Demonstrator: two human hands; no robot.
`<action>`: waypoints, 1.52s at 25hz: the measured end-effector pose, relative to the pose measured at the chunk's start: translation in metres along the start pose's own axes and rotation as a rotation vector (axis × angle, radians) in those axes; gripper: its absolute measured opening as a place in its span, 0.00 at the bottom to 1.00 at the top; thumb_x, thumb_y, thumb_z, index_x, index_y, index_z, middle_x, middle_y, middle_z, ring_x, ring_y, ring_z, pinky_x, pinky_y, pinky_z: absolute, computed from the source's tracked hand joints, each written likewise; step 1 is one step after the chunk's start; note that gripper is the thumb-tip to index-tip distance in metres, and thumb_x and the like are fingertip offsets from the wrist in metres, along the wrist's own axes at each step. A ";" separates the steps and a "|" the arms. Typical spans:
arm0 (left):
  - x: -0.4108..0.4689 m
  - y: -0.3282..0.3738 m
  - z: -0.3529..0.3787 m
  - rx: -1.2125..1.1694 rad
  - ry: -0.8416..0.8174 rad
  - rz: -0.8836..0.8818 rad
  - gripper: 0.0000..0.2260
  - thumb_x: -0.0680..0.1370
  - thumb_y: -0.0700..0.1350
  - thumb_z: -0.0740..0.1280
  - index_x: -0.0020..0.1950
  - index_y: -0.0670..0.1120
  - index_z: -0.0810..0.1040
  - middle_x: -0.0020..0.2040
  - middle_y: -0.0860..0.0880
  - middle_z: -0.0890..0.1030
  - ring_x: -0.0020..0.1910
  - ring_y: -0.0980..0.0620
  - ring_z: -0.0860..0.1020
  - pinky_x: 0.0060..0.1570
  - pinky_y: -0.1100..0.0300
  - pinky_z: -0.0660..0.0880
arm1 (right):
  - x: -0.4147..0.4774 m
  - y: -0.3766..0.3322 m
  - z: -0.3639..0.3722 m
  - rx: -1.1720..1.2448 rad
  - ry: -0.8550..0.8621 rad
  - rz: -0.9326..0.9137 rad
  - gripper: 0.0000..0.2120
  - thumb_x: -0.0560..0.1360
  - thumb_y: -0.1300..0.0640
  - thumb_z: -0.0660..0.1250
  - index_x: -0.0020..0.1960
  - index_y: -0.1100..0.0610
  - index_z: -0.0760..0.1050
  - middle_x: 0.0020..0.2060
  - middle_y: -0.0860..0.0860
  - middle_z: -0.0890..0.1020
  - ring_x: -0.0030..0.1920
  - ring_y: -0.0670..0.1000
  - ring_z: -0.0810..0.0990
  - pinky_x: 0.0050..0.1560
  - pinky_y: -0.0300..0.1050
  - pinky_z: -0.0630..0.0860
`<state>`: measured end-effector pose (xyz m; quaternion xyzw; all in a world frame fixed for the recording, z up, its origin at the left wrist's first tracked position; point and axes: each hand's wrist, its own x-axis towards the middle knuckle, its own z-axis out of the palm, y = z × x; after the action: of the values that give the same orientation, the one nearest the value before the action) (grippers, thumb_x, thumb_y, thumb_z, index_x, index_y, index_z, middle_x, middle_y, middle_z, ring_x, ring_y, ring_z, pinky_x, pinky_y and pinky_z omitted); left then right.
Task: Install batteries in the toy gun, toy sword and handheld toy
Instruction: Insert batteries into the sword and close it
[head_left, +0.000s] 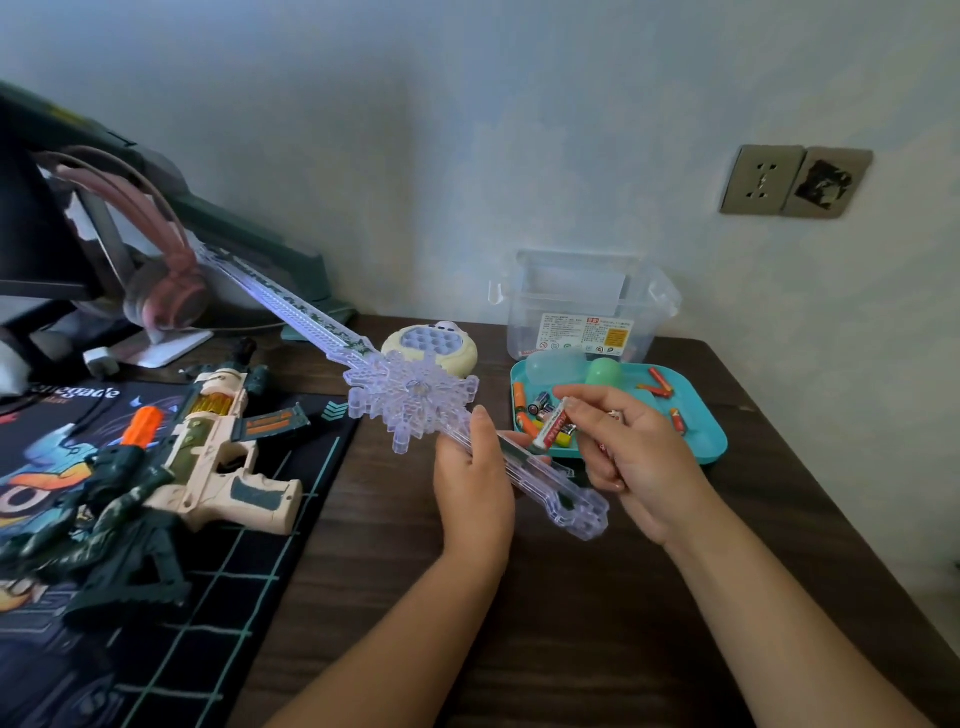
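Our left hand (475, 483) grips the sword (413, 397) by its handle. The fingers wrap underneath and the thumb lies up toward the snowflake guard. The handle hangs just left of the tray (712, 444), and the lit blade slants away up and left. Our right hand (631, 452), over the tray's near rim, pinches a silver-and-red battery (550, 428) between thumb and fingertips. The battery is tilted, its lower end close to a dark slot in the handle; we cannot tell whether they touch. More batteries (537, 410) lie loose in the tray. The handheld toy (434, 345) sits just left of the tray. The gun (213, 447) lies well left of it on a mat (249, 597). A clear box (582, 301) stands behind the tray.
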<state>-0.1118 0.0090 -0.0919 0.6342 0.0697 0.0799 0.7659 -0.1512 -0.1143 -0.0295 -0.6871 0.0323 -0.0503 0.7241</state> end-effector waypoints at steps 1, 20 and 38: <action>-0.003 -0.002 0.000 -0.003 0.001 -0.017 0.24 0.80 0.60 0.59 0.49 0.39 0.81 0.39 0.43 0.86 0.41 0.45 0.85 0.46 0.48 0.81 | -0.006 -0.001 -0.001 -0.115 0.007 -0.018 0.06 0.77 0.58 0.66 0.51 0.52 0.81 0.31 0.49 0.76 0.25 0.47 0.67 0.23 0.37 0.61; 0.019 0.026 -0.032 -0.142 -0.010 -0.275 0.21 0.83 0.53 0.59 0.59 0.34 0.76 0.39 0.41 0.85 0.30 0.50 0.83 0.27 0.62 0.76 | -0.004 -0.008 0.032 -0.698 -0.167 0.021 0.07 0.73 0.52 0.71 0.51 0.43 0.78 0.46 0.47 0.77 0.44 0.44 0.77 0.38 0.36 0.73; 0.081 0.028 -0.062 -0.248 -0.020 -0.357 0.16 0.83 0.53 0.59 0.58 0.41 0.75 0.41 0.41 0.85 0.40 0.42 0.85 0.48 0.46 0.82 | 0.048 -0.002 0.091 -0.748 -0.118 -0.033 0.19 0.82 0.44 0.50 0.51 0.44 0.80 0.40 0.45 0.75 0.37 0.41 0.73 0.35 0.36 0.66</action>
<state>-0.0469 0.0909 -0.0768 0.5136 0.1628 -0.0552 0.8406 -0.0935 -0.0300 -0.0215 -0.9061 -0.0044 -0.0069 0.4229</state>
